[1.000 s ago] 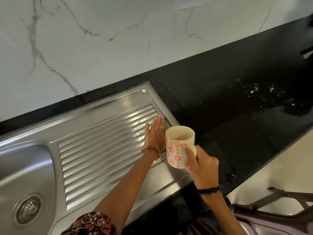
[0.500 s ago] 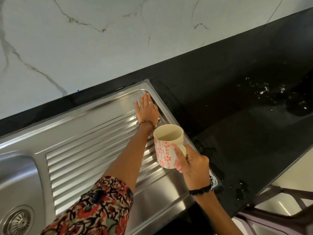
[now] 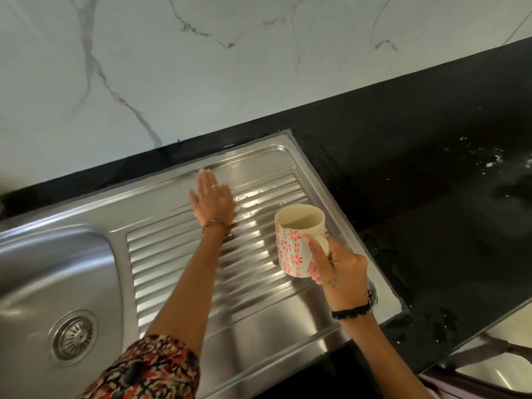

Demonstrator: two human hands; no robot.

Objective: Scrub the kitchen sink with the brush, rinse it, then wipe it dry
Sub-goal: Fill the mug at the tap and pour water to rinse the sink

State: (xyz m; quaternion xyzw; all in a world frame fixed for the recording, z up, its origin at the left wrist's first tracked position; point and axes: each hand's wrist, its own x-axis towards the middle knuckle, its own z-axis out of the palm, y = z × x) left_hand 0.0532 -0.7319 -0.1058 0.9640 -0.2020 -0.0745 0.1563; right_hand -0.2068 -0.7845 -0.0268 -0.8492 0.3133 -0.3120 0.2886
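I see my left hand spread flat on the ribbed steel drainboard of the sink. Just right of it, my right hand grips a round, flower-printed mug upright above the glossy black tabletop edge.

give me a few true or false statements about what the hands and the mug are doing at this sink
1. The left hand lies flat with straight fingers on the ribbed drainboard. True.
2. The right hand holds a scrubbing brush. False: it grips a floral mug.
3. The mug is upside down. False: it is upright, its open mouth facing up.
4. The sink drain sits left of the drainboard in the picture. True.
5. The black countertop is completely dry. False: water droplets show on it, right of the sink.
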